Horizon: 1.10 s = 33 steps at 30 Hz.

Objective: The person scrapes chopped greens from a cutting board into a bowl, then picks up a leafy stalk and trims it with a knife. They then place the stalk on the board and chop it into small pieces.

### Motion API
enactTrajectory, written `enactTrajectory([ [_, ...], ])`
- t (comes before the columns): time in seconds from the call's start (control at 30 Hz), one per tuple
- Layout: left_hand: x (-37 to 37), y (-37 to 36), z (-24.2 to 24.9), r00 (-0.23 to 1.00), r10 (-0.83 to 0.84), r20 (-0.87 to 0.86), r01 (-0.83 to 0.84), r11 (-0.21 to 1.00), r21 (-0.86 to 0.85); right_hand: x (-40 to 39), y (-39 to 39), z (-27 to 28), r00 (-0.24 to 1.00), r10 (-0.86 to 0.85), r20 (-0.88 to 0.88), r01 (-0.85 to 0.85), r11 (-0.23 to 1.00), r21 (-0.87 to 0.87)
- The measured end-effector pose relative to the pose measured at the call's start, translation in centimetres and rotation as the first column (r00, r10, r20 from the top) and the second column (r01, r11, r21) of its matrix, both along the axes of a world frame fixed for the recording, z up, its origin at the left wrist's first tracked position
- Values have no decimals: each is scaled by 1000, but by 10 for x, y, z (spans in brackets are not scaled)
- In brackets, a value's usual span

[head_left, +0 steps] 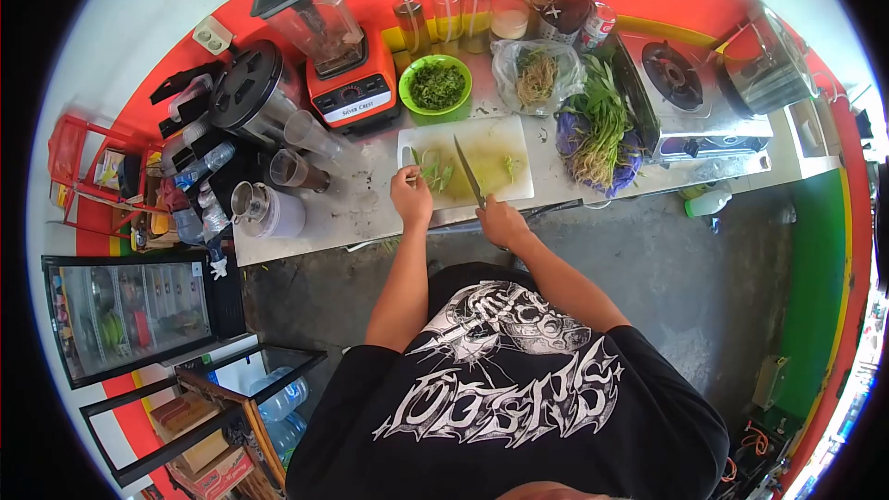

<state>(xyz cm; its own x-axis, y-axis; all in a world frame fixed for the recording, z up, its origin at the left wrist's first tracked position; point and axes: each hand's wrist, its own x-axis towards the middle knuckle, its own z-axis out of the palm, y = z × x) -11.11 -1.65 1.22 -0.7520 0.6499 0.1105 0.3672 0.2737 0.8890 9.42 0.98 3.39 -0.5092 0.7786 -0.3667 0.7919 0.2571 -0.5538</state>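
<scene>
My right hand (501,224) is wrapped round the handle of a kitchen knife (469,172), its long blade angled up and left over a white cutting board (519,137). At the board's left edge, my left hand (411,196) has its fingers closed on green leafy stems (432,171). A small green sprig (509,167) lies to the right of the blade. Behind the board stands a lime-green bowl (405,93) filled with chopped greens (438,85). A bundle of leafy greens with roots (597,130) rests on purple wrapping to the right.
An orange-red blender (349,88) stands behind left, near clear plastic cups (301,171) and a metal-topped jug (267,210). Pump bottles (447,9) line the wall. A plastic bag (532,77) with roots lies behind the board. A gas stove (681,83) occupies the right.
</scene>
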Motion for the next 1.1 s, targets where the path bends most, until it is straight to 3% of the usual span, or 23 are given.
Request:
enactTrajectory([
  [0.17, -9, -9, -15, 1000, -7, -28, 6, 998, -63, 13, 11, 0, 973, -222, 62, 218, 973, 74],
  [0.23, -7, -10, -17, 971, -163, -176, 132, 976, -175, 21, 18, -6, 973, -227, 44, 221, 970, 97],
  [0.63, 4, -1, -11, 912, -267, -313, 124, 904, -409, 35, 25, 6, 970, -192, -152, 214, 966, 145],
  [0.83, 12, -8, 7, 894, -281, -348, 117, 898, -425, 35, 23, 12, 972, -170, -159, 191, 974, 125],
  [0.97, 10, -4, -16, 865, -286, -413, 102, 906, -412, 35, 21, 12, 977, -154, -144, 173, 976, 131],
  [1.1, 7, 0, -6, 894, -248, -373, 183, 962, -203, 40, 21, 10, 974, -154, -169, 177, 975, 135],
])
